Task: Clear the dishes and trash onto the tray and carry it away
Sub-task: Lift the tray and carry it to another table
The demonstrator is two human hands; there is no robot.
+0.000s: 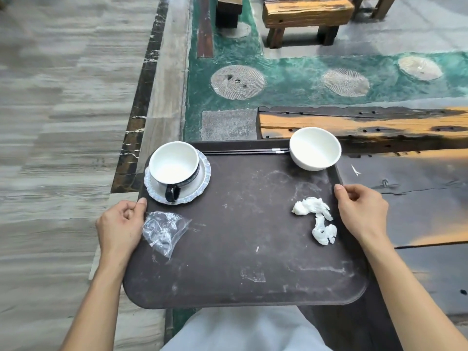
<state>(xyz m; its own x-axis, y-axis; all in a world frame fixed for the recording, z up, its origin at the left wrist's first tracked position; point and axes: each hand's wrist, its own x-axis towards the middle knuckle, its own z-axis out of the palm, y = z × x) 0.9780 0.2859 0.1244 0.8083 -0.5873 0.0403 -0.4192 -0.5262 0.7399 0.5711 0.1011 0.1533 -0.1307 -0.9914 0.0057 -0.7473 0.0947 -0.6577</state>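
A dark brown tray [243,269] is held level in front of me. My left hand [120,226] grips its left rim and my right hand [362,211] grips its right rim. On the tray's far left a white cup [174,163] with a dark handle stands on a scalloped saucer [202,181]. A white bowl [315,148] sits at the far right corner. Dark chopsticks [243,151] lie along the far rim. A clear plastic bag [163,230] lies near my left hand. Crumpled white tissue [317,219] lies near my right hand.
A dark and orange wooden table [405,127] lies to the right, partly under the tray, with a small white scrap [355,170] on it. A wooden stool [304,19] stands ahead on a green floor with round stone inlays. Grey tiled floor spreads to the left.
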